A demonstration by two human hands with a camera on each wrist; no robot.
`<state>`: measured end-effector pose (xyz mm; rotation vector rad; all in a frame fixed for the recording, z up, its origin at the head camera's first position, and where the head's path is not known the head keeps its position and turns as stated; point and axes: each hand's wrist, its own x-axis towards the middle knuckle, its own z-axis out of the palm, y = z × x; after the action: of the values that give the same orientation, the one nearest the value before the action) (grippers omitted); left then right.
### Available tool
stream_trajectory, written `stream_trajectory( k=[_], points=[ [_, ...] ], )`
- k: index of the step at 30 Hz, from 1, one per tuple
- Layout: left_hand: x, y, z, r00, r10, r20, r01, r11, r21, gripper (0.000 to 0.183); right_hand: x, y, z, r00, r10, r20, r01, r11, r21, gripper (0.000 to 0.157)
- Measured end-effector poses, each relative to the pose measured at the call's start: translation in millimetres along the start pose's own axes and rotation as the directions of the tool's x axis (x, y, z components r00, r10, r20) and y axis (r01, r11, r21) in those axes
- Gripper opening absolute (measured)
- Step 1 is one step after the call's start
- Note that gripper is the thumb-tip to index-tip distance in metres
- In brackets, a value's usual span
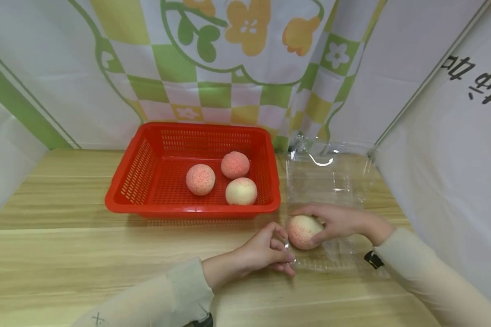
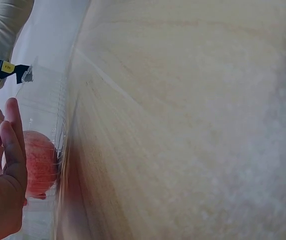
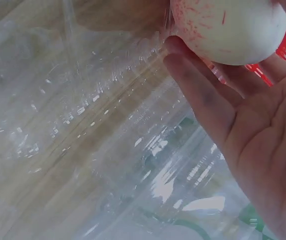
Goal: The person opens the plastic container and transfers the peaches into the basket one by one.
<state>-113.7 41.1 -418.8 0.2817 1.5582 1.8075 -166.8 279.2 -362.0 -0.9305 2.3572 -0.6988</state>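
A cream peach speckled with pink [image 1: 304, 231] is gripped by my right hand [image 1: 337, 222], thumb on the near side and fingers over the far side. It sits at the left part of a clear plastic clamshell box [image 1: 331, 181], whose lid stands open toward the curtain. In the right wrist view, the fingers [image 3: 203, 95] cradle the peach [image 3: 233, 30] from one side. My left hand [image 1: 266, 250] holds the box's left rim with bent fingers, right beside the peach. The left wrist view shows the peach's pink side [image 2: 40, 162] behind the clear wall.
A red perforated basket [image 1: 192, 210] stands to the left of the box, with three pink-and-cream peaches [image 1: 200, 179] inside. Behind it hangs a green checked curtain [image 1: 229, 86]. White cloth walls flank the wooden table [image 1: 86, 254].
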Motion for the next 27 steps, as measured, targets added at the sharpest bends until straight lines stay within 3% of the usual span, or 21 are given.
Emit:
stream_trajectory(
  k=[6,22,27],
  points=[
    [-1.0,3.3,1.1,1.000,-0.009,0.009,0.009,1.000,-0.026,0.032,4.1,5.5,-2.6,0.999,0.017,0.042,-0.017,1.000,0.002,0.070],
    [-3.2,3.2,1.3,0.999,-0.022,0.024,0.022,0.999,-0.031,0.029,2.1,4.9,-5.8,0.999,0.040,0.033,-0.042,0.998,0.050,0.068],
    [-4.3,2.8,2.6,1.000,-0.019,0.020,0.020,0.999,-0.031,0.028,1.6,4.5,-8.0,0.999,0.034,0.020,-0.035,0.999,0.022,0.069]
  ],
)
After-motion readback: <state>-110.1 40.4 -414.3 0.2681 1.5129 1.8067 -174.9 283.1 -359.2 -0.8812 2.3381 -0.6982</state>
